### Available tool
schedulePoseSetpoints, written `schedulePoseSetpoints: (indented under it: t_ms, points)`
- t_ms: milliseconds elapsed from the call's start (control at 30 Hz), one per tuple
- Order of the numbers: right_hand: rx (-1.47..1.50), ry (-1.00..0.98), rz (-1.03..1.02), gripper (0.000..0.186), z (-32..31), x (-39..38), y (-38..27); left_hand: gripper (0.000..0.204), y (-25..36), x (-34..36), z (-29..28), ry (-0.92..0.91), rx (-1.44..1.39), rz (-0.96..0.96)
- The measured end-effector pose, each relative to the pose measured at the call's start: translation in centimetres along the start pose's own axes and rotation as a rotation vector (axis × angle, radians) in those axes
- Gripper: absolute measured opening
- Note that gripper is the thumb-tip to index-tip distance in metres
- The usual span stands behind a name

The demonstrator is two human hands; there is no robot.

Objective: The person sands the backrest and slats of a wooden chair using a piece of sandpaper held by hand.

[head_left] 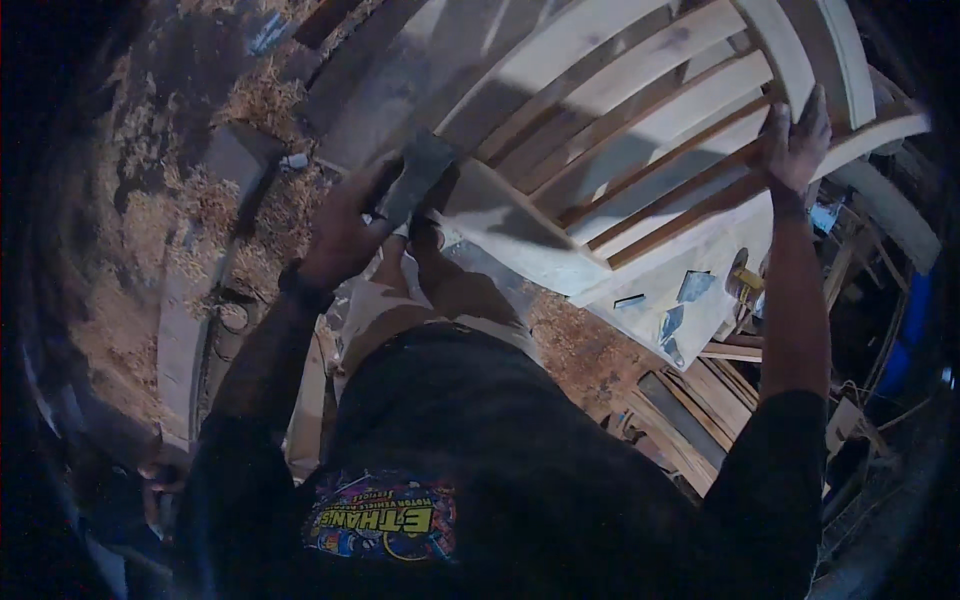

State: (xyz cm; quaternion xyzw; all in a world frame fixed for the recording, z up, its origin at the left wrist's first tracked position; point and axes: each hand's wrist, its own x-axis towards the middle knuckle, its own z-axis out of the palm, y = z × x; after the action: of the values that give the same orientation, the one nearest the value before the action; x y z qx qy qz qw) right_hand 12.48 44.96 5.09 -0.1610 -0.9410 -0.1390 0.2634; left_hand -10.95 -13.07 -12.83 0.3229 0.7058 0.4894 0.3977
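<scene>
My left hand (pixel 342 225) is closed on a dark grey rectangular block (pixel 418 170), just left of a pale wooden panel (pixel 500 220) that has parallel slats and curved rails. My right hand (pixel 797 145) grips the curved wooden rail (pixel 785 50) at the panel's right side, with its fingers on the wood. Below the panel, a pale board (pixel 645 320) carries small dark flat pieces and a yellow-and-dark object (pixel 745 280) at its right.
Wood shavings (pixel 255 100) lie over the ground at the left beside long curved boards (pixel 175 320). Loose wooden strips (pixel 690 420) are piled at lower right, near a blue object (pixel 905 330). My legs (pixel 450 290) stand below the panel.
</scene>
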Motion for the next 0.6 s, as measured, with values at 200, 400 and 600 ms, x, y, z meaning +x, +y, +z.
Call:
schedulePoseSetpoints:
  t_ms: [200, 400, 600]
  points:
    - [-0.058, -0.424, 0.188, 0.095, -2.6, 0.5, 2.7, 0.053, -1.6, 0.5, 0.4, 0.290, 0.214, 0.261]
    - [-0.141, -0.530, -0.179, 0.106, -3.7, 1.1, 4.1, 0.061, 4.4, 1.5, 0.0, 0.140, 0.432, 0.316]
    - [-0.045, -0.345, -0.140, 0.111, -2.4, 0.5, 3.1, 0.070, 6.7, 3.7, 3.7, 0.051, 0.329, 0.384]
